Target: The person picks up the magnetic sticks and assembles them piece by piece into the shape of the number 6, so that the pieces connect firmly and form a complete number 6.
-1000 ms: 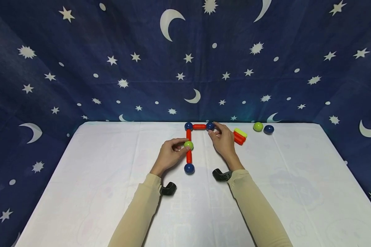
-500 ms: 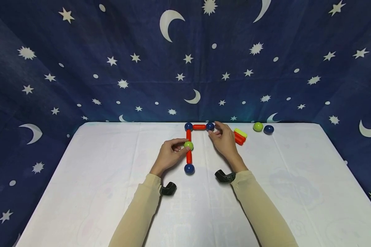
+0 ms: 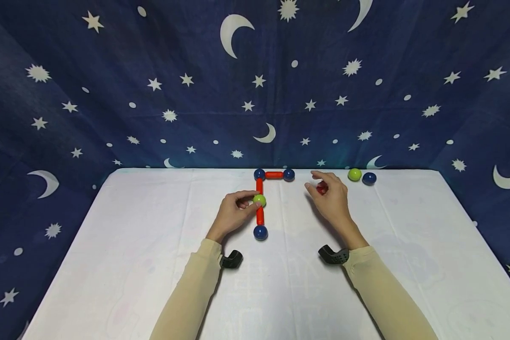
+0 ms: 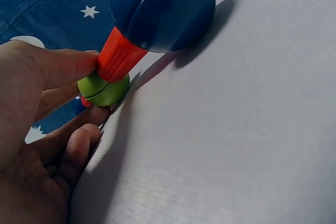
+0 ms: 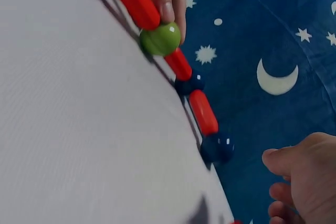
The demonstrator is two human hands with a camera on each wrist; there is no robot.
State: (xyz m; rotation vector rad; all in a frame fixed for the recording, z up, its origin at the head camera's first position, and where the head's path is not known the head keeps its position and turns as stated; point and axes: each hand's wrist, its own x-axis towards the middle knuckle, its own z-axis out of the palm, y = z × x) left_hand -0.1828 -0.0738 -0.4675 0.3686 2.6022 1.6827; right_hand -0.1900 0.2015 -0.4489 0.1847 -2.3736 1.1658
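My left hand (image 3: 233, 212) pinches a green ball (image 3: 259, 200) between thumb and fingers. Red rods (image 3: 260, 216) join that ball to a nearer blue ball (image 3: 260, 232) and to a farther blue ball (image 3: 259, 174). From the far one, another red rod (image 3: 274, 175) runs right to a blue ball (image 3: 289, 174). In the left wrist view the thumb also touches the red rod (image 4: 118, 56). My right hand (image 3: 332, 200) hovers with thumb and fingers apart, over loose red rods (image 3: 322, 187) it mostly hides. No held thing shows in its right wrist view.
A loose green ball (image 3: 354, 174) and a loose blue ball (image 3: 369, 178) lie at the back right of the white-covered table (image 3: 110, 264). Behind the far edge hangs a dark blue cloth (image 3: 195, 123) with moons and stars.
My right hand has left the blue ball at the right end and moved right over the loose rods, covering the yellow-green one. My left hand and the joined pieces have stayed in place.
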